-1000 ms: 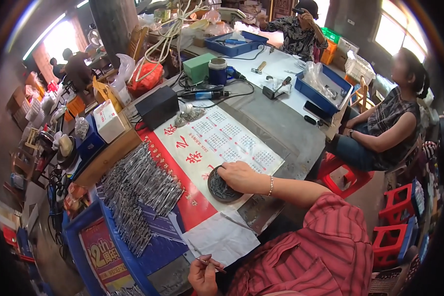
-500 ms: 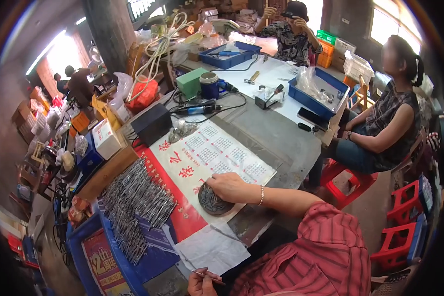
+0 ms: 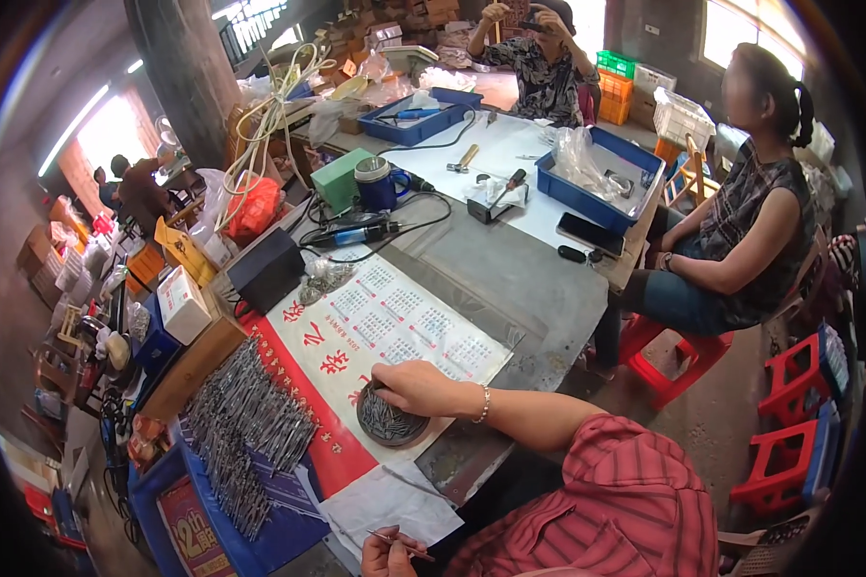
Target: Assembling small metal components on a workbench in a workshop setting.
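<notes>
My right hand (image 3: 416, 385) reaches across the table from a red striped sleeve, a bracelet on its wrist. Its fingers curl over the far rim of a round dark dish (image 3: 394, 426) filled with small metal pieces. The dish sits on a red and white calendar sheet (image 3: 385, 322). My left hand (image 3: 387, 555) is low at the bottom edge, pinching a thin metal pin (image 3: 399, 542) above a white paper sheet (image 3: 385, 505). A heap of long grey metal pins (image 3: 245, 423) lies left of the dish on a blue surface.
A black box (image 3: 265, 269), a white carton (image 3: 185, 303), a green box (image 3: 342, 178), a blue mug (image 3: 375, 183) and cabled tools stand further back. Blue trays (image 3: 597, 178) sit on the far table. A seated person (image 3: 741, 221) is at right, another behind. Red stools (image 3: 789, 433) stand at right.
The view has tilted a little, so everything sits lower in the picture. My right hand stays on the dish and my left hand stays low with the pin.
</notes>
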A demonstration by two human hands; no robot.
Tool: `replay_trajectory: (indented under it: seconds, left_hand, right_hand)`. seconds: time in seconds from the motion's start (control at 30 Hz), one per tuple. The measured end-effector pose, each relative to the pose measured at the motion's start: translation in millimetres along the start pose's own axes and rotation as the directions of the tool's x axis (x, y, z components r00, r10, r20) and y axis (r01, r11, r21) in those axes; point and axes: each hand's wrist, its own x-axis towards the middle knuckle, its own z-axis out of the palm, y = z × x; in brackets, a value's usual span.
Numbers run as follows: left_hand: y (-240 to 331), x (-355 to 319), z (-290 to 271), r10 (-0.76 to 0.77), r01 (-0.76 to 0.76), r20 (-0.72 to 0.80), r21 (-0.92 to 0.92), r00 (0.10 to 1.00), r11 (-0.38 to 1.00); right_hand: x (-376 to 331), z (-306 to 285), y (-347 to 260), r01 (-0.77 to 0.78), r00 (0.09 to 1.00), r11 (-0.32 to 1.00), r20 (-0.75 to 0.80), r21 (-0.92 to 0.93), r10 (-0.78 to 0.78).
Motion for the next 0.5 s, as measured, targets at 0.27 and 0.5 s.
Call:
replay_trajectory:
  seconds: [0.27,0.5]
  left_hand:
    - [-5.2,5.3,1.0,-0.022,0.025,0.079,-0.043,0.997,0.999]
    - [-7.7,6.1,1.6,-0.02,0.025,0.072,-0.072,0.997,0.997]
  right_hand:
    - [-1.0,-4.5,-1.3,0.023,1.0,0.998,0.008,0.059,-0.024]
    - [0.1,-4.5,-2.8,0.024,0.999,0.996,0.031,0.087,-0.027]
